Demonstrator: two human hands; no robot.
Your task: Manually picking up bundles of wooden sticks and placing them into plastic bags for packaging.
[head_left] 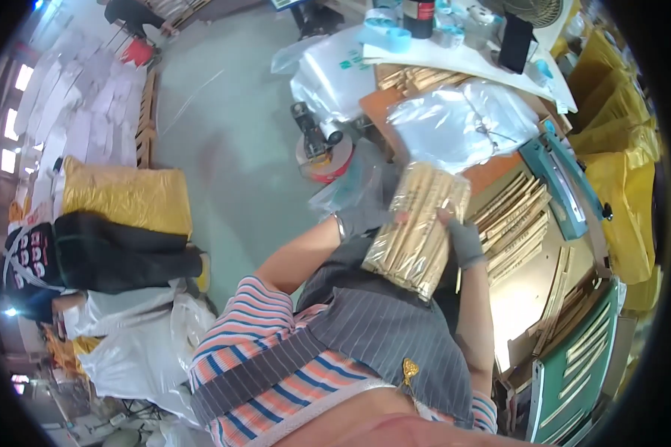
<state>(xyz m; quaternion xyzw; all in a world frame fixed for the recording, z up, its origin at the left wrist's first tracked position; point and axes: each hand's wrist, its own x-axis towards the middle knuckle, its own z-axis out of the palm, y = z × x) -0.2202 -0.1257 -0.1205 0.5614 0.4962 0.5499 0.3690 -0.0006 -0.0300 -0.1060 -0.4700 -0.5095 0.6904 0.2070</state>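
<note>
A clear plastic pack of long, thin tan wrapped sticks [417, 235] is held up in front of my apron, tilted. My left hand [367, 220], in a grey fingerless glove, grips its left side. On its right side my right hand [464, 240], gloved the same way, has its thumb and fingers closed on the wrap. Right of the pack, loose tan wrapped sticks [511, 223] lie in a slanting row on the worktable [525, 294]. A stack of clear plastic bags [462, 123] rests just beyond the pack.
A blue bar-shaped device, perhaps a bag sealer [559, 186], stands right of the sticks. Yellow sacks [611, 201] line the far right. A green board [578, 365] leans near right. A black device sits on a round drum [326, 159]. A person [133, 16] stands far left.
</note>
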